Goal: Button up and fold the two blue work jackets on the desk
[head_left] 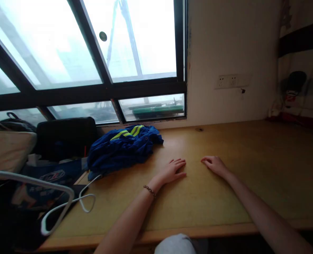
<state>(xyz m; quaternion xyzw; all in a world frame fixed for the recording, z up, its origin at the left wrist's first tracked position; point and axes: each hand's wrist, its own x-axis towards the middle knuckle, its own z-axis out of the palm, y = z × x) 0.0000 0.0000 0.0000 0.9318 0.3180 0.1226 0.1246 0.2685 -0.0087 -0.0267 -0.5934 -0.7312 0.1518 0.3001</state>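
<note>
My left hand (pixel 173 170) lies palm down on the wooden table (pixel 198 201), its fingers stretched out and the thumb apart. It holds nothing, and a dark bracelet (pixel 149 191) circles that wrist. To its right, across a short gap, my right hand (pixel 216 165) rests on the same tabletop. Its fingers are curled inward with the thumb close to them; whether anything small is between them is hidden. A crumpled blue garment (pixel 124 148) with yellow-green reflective stripes lies behind and to the left of my left hand, not touching it.
A white cable (pixel 86 208) loops over the table's left edge. Beyond that edge are a black chair back (pixel 67 135) and a blue printed bag (pixel 50 178). Behind the table are a dark-framed window (pixel 145 86), a wall socket (pixel 227 81) and a patterned curtain (pixel 301 63).
</note>
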